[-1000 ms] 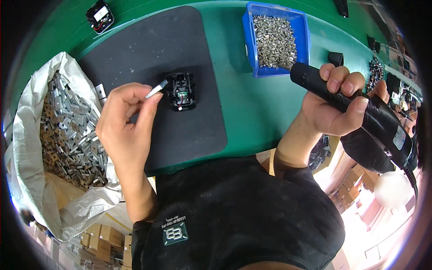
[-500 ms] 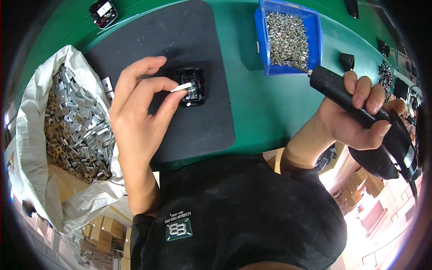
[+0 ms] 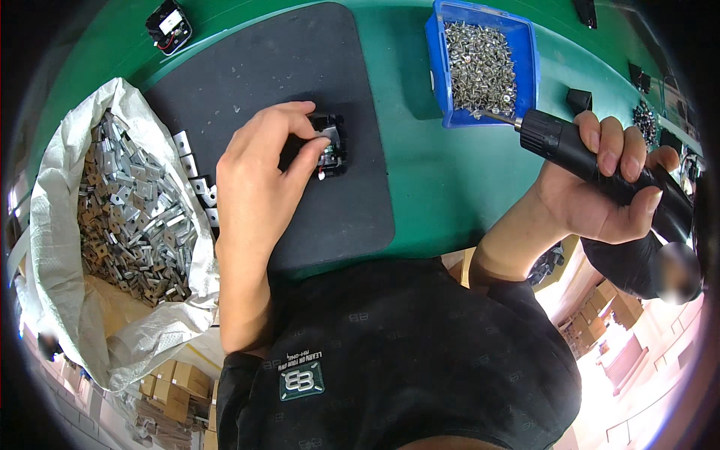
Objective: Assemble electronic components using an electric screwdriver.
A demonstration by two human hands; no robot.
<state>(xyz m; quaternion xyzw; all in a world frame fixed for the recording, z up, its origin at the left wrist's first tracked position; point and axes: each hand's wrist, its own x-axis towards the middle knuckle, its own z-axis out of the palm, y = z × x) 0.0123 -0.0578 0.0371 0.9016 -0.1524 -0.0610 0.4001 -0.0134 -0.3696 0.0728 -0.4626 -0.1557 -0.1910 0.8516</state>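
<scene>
My left hand [image 3: 262, 169] is closed in a pinch over a small black housing [image 3: 339, 161] on the dark mat. Between thumb and forefinger is the edge of a small metal plate [image 3: 328, 135], now lying in the housing; the fingers partly hide it. A bit of green and a white connector [image 3: 322, 175] show in the housing. My right hand [image 3: 611, 184] is wrapped round a black electric screwdriver [image 3: 551, 135]. The screwdriver's bit points left, its tip at the near edge of a blue bin [image 3: 529, 82] full of loose screws [image 3: 480, 67].
At left stands a white woven sack [image 3: 56, 247] holding many metal plates [image 3: 139, 202]. Several plates [image 3: 185, 154] lie in a row between sack and mat [image 3: 337, 217]. Another black housing [image 3: 169, 26] sits at the far left, and a black part [image 3: 579, 100] beside the bin.
My left hand has moved right and lowered the metal plate from above the housing into it. The curled fingers are closer together. The screwdriver has barely moved.
</scene>
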